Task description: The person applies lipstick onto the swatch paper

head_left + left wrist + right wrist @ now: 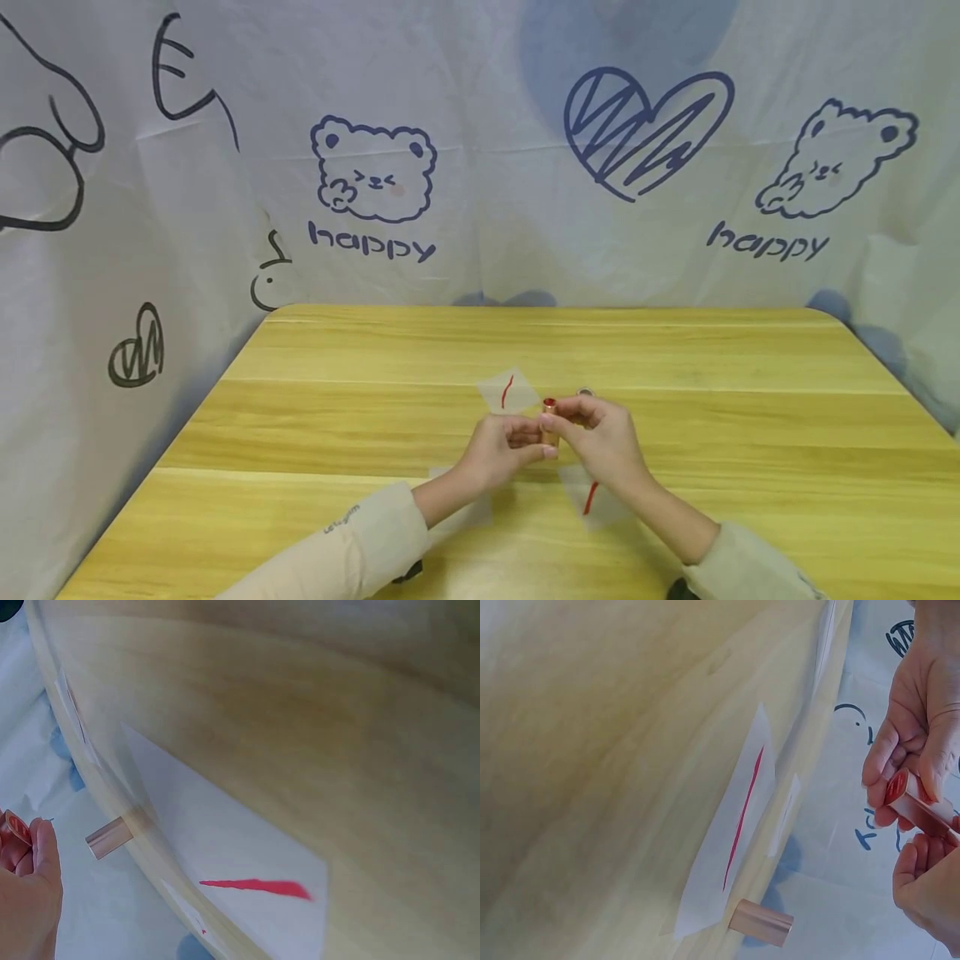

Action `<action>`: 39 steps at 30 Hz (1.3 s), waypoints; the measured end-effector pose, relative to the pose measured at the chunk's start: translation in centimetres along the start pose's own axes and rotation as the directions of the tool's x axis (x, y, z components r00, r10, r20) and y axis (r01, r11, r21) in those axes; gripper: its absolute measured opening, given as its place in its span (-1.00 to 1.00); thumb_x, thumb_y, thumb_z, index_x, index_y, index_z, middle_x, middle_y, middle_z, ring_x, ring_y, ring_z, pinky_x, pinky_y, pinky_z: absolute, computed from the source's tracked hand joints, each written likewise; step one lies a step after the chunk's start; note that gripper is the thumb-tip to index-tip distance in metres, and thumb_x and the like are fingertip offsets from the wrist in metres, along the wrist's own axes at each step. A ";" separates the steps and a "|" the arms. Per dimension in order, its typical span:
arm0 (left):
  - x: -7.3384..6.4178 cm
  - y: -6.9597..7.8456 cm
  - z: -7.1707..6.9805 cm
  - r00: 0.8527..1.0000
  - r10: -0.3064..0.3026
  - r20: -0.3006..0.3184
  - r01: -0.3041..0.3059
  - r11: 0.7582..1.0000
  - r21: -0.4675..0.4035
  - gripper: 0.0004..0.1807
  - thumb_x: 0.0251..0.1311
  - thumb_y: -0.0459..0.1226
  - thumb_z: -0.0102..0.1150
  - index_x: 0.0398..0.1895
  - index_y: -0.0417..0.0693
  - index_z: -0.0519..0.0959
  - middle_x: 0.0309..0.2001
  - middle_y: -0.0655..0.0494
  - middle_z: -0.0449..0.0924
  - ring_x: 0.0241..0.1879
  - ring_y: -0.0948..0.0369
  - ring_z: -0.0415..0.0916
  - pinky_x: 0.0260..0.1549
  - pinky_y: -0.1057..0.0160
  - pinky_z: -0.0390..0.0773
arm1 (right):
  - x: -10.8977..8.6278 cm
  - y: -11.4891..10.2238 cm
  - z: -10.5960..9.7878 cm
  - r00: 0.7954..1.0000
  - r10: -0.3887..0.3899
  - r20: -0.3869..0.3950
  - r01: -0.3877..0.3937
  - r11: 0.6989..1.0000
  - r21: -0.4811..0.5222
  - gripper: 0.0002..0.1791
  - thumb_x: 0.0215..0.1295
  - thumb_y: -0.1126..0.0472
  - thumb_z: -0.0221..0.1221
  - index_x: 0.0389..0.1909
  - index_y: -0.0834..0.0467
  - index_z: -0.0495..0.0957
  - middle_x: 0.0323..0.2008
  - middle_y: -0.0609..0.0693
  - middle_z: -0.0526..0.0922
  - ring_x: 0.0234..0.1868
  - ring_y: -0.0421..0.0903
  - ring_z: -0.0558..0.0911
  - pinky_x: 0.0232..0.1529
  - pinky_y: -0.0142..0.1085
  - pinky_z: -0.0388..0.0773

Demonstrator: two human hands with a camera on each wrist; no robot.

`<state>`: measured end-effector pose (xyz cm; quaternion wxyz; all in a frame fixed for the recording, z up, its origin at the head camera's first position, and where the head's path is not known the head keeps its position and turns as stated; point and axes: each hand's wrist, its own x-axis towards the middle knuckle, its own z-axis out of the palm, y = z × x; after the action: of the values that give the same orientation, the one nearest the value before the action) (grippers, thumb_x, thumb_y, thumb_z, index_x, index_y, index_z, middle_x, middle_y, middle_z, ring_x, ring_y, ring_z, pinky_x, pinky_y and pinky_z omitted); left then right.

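Observation:
Both hands meet over the middle of the table around a rose-gold lipstick [550, 429], held upright with its red top showing. The left hand [497, 450] pinches its lower part from the left. From the right, the right hand [609, 442] grips the upper part between thumb and fingers. The right wrist view shows the lipstick [919, 804] tilted, red end outward, partly covered by fingers. A shiny rose-gold cap [761, 922] stands on the table behind the right hand; only its top shows in the head view.
A white paper with a red stroke [508, 390] lies beyond the hands. Another red-marked paper [592, 500] is below the right hand. A third paper [465, 512] lies partly under the left forearm. White cloth [480, 183] with drawings hangs behind the wooden table [337, 400].

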<state>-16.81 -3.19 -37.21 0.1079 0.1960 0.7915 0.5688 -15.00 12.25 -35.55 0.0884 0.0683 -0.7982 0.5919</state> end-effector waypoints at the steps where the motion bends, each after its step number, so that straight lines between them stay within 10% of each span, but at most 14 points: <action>1: 0.0 0.0 0.0 1.000 -0.004 0.001 0.004 1.000 0.003 -0.72 0.07 -0.35 0.27 -0.16 -0.36 0.61 -0.20 -0.22 0.66 -0.20 0.00 0.65 -0.24 0.37 0.64 | 0.0 0.0 0.0 1.000 -0.009 0.009 0.009 1.000 -0.001 -0.86 0.06 0.35 0.30 -0.36 0.34 0.62 -0.39 0.16 0.66 -0.39 -0.35 0.55 -0.28 -0.51 0.53; 23: -0.1 -0.2 -0.2 1.000 -0.004 0.015 0.004 1.000 0.000 -0.72 0.08 -0.35 0.26 -0.18 -0.40 0.60 -0.21 -0.25 0.65 -0.22 -0.01 0.65 -0.27 0.38 0.64 | 0.4 0.5 -0.7 0.973 -0.099 0.208 0.085 0.994 0.075 -0.76 0.26 0.33 0.13 -0.20 0.47 0.54 -0.26 0.32 0.66 -0.30 -0.40 0.61 -0.22 -0.51 0.59; 39: -0.1 0.4 -0.1 0.999 -0.018 -0.027 0.016 0.997 -0.069 -0.72 0.07 -0.34 0.28 -0.14 -0.31 0.61 -0.20 -0.19 0.67 -0.20 0.04 0.66 -0.26 0.38 0.64 | -0.1 0.5 0.2 0.995 -0.085 -0.056 0.090 0.992 0.089 -0.81 0.06 0.36 0.30 -0.28 0.35 0.60 -0.36 -0.07 0.67 -0.33 -0.34 0.59 -0.21 -0.51 0.57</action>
<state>-16.69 -3.24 -36.76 0.1084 0.1775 0.7744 0.5975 -14.98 12.23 -36.05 0.1318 0.0916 -0.7640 0.6249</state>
